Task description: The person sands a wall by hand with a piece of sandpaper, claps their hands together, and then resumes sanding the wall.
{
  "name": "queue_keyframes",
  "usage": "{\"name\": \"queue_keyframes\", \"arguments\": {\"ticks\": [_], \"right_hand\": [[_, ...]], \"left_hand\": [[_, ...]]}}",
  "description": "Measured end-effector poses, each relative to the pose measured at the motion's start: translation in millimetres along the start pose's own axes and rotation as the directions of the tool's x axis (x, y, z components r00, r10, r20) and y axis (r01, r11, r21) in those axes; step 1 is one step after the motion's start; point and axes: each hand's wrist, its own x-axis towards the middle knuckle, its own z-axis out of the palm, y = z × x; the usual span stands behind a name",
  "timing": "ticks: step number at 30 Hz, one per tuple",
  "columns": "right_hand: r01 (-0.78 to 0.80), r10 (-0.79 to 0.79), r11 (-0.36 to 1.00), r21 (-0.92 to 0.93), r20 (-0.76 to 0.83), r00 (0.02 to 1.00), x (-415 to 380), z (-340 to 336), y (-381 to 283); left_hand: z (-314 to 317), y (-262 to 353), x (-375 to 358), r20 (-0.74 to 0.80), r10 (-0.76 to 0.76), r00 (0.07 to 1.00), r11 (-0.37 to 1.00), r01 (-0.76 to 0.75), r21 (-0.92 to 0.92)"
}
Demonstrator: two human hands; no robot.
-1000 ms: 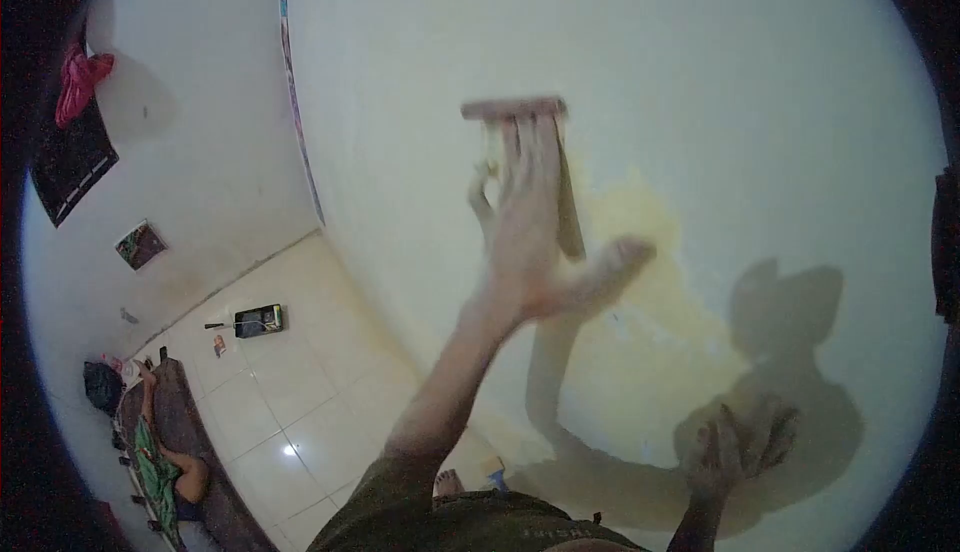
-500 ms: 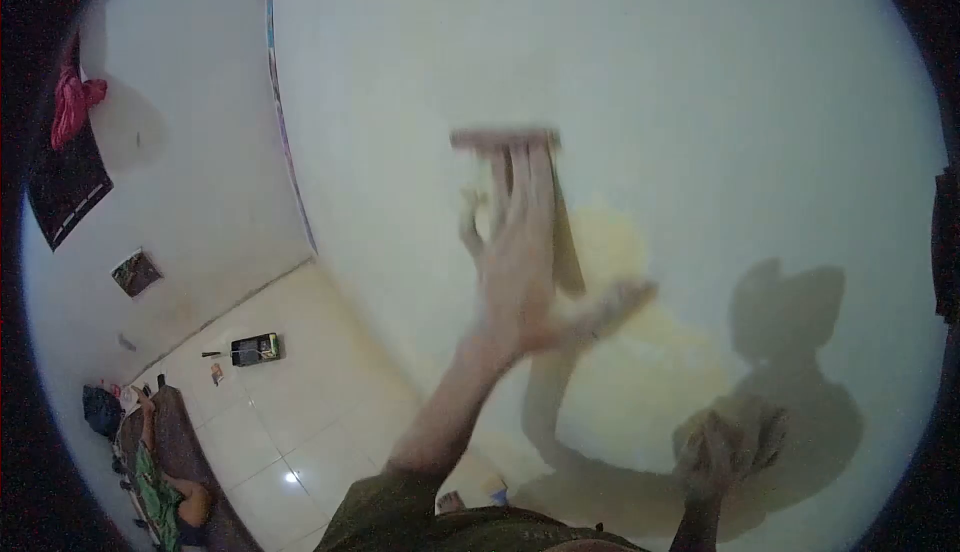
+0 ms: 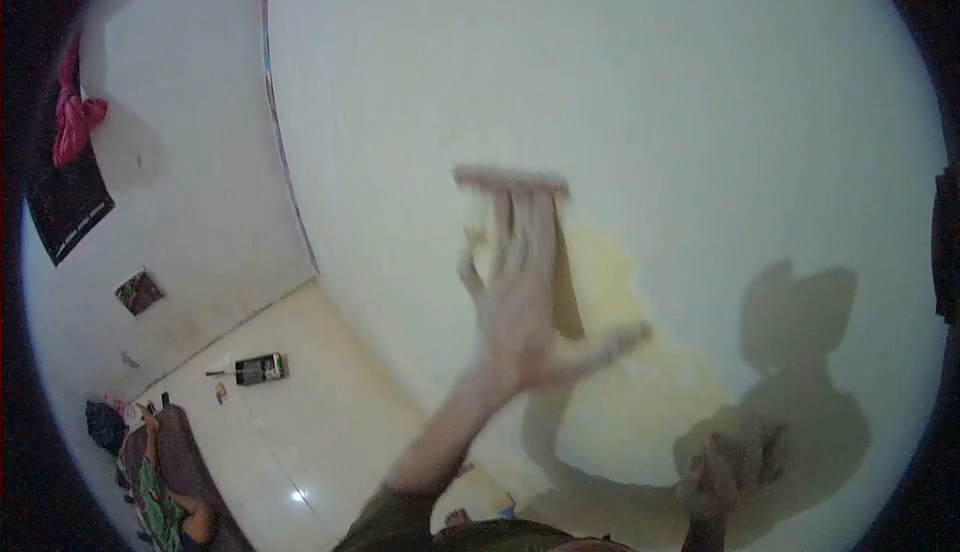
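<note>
My left hand (image 3: 518, 317) reaches up against the pale wall (image 3: 720, 102), back of the hand toward me. Its middle fingers press a flat brown piece (image 3: 512, 181), which looks like sandpaper, to the wall; the piece's top edge shows beyond the fingertips. The thumb sticks out to the right and the little finger bends off to the left. Around this hand, a yellowish patch (image 3: 610, 267) shows on the wall. Low on the right, my right hand (image 3: 728, 472) has its fingers apart and bent, overlapping my shadow, with nothing seen in it.
A black paint tray (image 3: 260, 369) with a handled tool lies on the tiled floor (image 3: 300, 432) at left. Nearby, a person (image 3: 165, 492) lies on a dark mat (image 3: 205, 467). Pink cloth (image 3: 75, 124) hangs on the left wall. My foot (image 3: 457, 518) shows at the bottom.
My left hand and the sandpaper have slid down the wall. My right hand stays low at the right, a little lower in view. The view has shifted slightly.
</note>
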Motion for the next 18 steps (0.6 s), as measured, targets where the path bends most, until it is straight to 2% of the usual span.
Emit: {"name": "queue_keyframes", "arguments": {"ticks": [2,3,6,7,10,11,14,17,18], "right_hand": [[-0.034,0.034,0.998,0.051,-0.004,0.999,-15,0,6],[-0.029,0.030,0.998,0.061,-0.015,0.999,-14,2,5],[-0.012,0.016,0.996,0.088,-0.045,0.999,-11,6,-1],[-0.011,0.016,0.995,0.097,-0.052,0.998,-10,9,-2],[-0.019,0.027,0.992,0.126,-0.058,0.998,-17,11,-6],[-0.021,0.027,0.991,0.132,-0.049,0.998,-17,11,-5],[-0.026,0.035,0.989,0.148,-0.061,0.998,-17,10,-7],[-0.024,0.036,0.987,0.157,-0.076,0.996,-15,11,-3],[-0.026,0.040,0.987,0.160,-0.081,0.996,-13,14,-3]], "left_hand": [[-14,-27,47,-0.175,0.043,0.984,0.999,-0.046,-0.013],[-14,-41,57,-0.155,0.028,0.988,0.998,-0.021,0.051],[-2,-17,20,-0.100,0.035,0.994,0.999,-0.033,0.017],[2,-7,1,-0.011,-0.005,1.000,0.996,0.004,-0.091],[-1,-7,5,0.060,-0.070,0.996,0.994,0.065,0.086],[-3,-18,22,-0.060,-0.001,0.998,0.999,0.004,0.047],[-13,-36,51,-0.221,0.128,0.967,0.991,-0.118,0.057],[2,-5,8,-0.096,0.032,0.995,0.995,-0.041,-0.091],[1,0,4,-0.032,0.021,0.999,0.998,-0.022,-0.050]]}}
